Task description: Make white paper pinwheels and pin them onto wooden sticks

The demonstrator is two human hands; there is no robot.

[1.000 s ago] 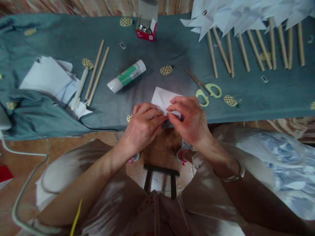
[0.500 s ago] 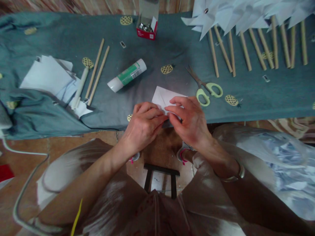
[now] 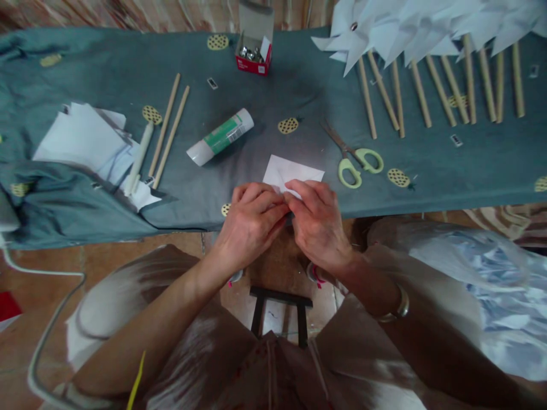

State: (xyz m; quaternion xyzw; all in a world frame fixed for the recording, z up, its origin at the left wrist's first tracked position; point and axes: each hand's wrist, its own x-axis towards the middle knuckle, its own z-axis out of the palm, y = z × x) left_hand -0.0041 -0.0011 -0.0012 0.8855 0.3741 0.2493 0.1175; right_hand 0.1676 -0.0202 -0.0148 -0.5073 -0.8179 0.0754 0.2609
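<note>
A small sheet of white paper (image 3: 293, 169) lies at the table's front edge, its near part hidden under my fingers. My left hand (image 3: 254, 219) is closed on its near left part, fingers pressed together. My right hand (image 3: 315, 219) is closed too, thumb and index finger pinching the paper close beside the left fingertips. To the right lie scissors (image 3: 354, 159) with pale green handles. A white and green glue stick (image 3: 221, 136) rests on its side beyond my left hand.
White paper pinwheels (image 3: 384, 34) on wooden sticks lie at the back right. A red box (image 3: 253, 64) of shiny metal pins stands at the back. Two wooden sticks (image 3: 171, 136) and a stack of white paper (image 3: 81, 142) are at the left. A white cable (image 3: 51, 272) hangs below.
My right hand has moved slightly left and its spread fingers have closed onto the paper beside the left hand. The left hand stays nearly in place.
</note>
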